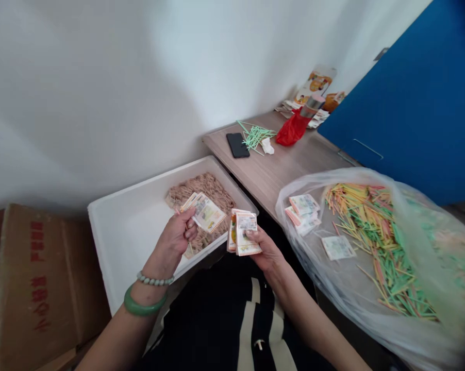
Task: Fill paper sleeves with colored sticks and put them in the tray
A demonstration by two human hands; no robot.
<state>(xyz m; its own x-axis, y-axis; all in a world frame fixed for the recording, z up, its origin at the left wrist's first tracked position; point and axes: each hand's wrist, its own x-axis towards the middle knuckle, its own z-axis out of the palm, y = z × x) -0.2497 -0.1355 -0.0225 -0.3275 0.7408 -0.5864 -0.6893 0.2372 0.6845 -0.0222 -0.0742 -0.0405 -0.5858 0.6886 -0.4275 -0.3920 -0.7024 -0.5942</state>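
Several packets point(338, 247) lie set down in the bag point(331, 281), right of frame; at centre, my left grip point(177, 231) and right grip point(266, 248) pinch further packets point(208, 214), unreleased.

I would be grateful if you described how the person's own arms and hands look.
The left hand and right hand wear no gloves, and no sleeves reach the wrists. The left arm wears a bracelet of round, pale grey-green beads and, nearer the elbow, a smooth, thicker green bangle. No jewellery shows on the right arm.
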